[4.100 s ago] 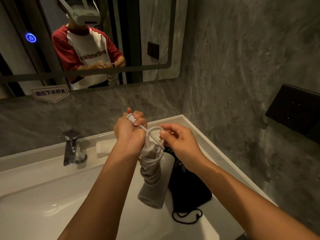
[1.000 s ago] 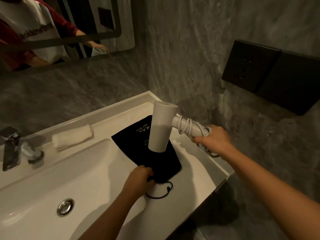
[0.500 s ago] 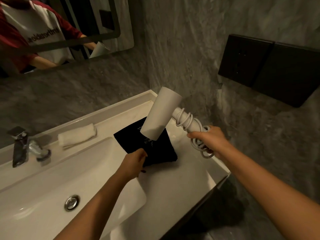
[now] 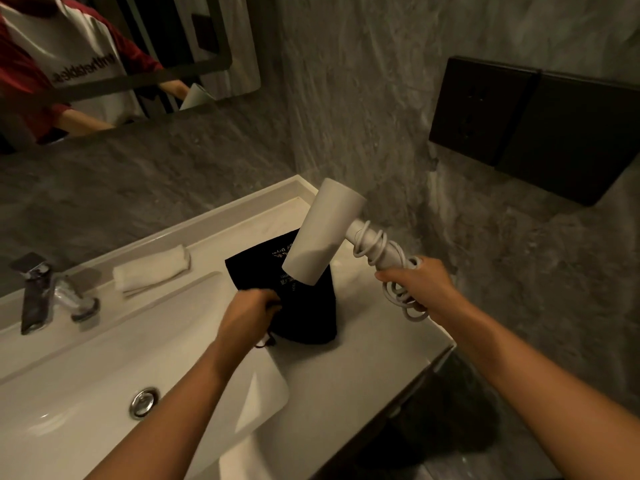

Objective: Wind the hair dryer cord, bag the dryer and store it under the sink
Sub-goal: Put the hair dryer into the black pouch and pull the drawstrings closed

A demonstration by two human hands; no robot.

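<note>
My right hand grips the handle of the white hair dryer, held in the air above the counter's right end with its barrel pointing down and left. The white cord is coiled around the handle, and a few loose loops hang below my fist. A black drawstring bag lies on the white counter under the barrel. My left hand is closed on the bag's near left edge, where the drawstring shows.
The white sink basin with its drain fills the lower left; a chrome faucet stands at the left. A rolled white towel lies behind the basin. Black wall panels hang at the right. The counter's right edge drops to dark floor.
Earlier both hands wound the cord around the handle. Since then my right hand has lifted the dryer above the bag, and my left hand has gathered the bag's near edge, bunching it up.
</note>
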